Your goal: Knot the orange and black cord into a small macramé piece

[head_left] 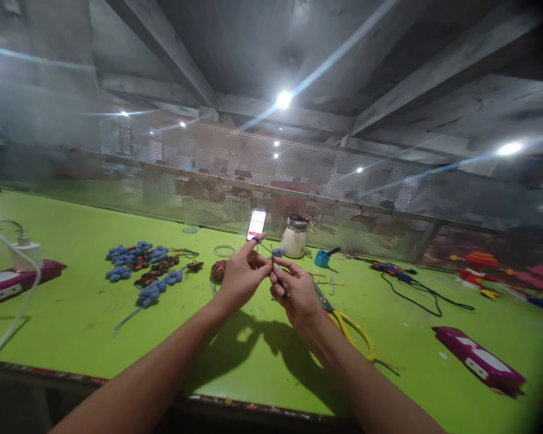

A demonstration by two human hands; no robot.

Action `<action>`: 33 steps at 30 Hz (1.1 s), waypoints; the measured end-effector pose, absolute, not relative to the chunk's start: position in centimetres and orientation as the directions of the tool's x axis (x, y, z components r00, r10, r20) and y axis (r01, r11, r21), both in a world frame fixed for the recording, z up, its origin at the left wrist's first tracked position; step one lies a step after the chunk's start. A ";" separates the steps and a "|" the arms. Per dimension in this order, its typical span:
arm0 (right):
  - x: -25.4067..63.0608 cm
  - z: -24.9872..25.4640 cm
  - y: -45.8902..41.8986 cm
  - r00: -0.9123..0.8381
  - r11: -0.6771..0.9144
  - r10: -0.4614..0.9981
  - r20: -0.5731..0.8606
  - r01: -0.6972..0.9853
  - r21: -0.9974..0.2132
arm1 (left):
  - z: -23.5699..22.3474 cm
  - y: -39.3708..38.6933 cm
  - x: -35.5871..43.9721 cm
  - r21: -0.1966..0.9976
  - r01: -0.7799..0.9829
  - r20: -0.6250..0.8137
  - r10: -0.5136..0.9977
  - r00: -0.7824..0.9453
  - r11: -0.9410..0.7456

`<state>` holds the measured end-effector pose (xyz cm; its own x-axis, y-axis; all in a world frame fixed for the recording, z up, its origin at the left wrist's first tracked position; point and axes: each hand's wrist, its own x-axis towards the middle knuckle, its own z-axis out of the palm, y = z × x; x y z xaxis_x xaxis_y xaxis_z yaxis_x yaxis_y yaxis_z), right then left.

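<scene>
My left hand point(243, 274) is closed above the green table, with a strand of dark yarn point(264, 246) running over its raised index finger. Fingertip to fingertip with it, my right hand point(296, 288) pinches what looks like a thin crochet hook point(273, 253). The small piece of work between the fingers is mostly hidden. A dark multicoloured yarn ball point(218, 272) lies beside my left hand. Blue crocheted flowers point(151, 293) and dark orange-flecked ones point(156, 269) are grouped farther left. Scissors with yellow handles point(356, 330) rest partly behind my right forearm.
A lit phone point(256, 224) stands behind my hands, near a white jar point(294, 239) and a blue pot point(322, 259). Purple power strips point(479, 358) lie on both sides. Dark cable point(416, 292) is at right. A perforated screen point(235, 175) borders the table's back.
</scene>
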<state>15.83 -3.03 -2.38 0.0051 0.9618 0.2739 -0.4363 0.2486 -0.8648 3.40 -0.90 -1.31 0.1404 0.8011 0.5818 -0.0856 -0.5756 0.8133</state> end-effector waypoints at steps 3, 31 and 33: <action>16.1 -2.3 -3.1 -0.023 0.315 0.937 0.348 -0.373 -0.873 | -0.9 -0.1 2.7 0.881 -0.390 0.391 0.878 0.276 -0.269; 18.6 -1.4 -2.1 -0.240 0.478 0.863 0.443 0.112 -0.871 | -0.1 0.3 0.7 0.936 -0.236 0.342 0.830 0.441 -0.260; 18.3 -1.6 -2.0 -0.208 0.466 0.872 0.442 0.080 -0.881 | -0.3 0.4 0.9 0.936 -0.253 0.336 0.838 0.430 -0.246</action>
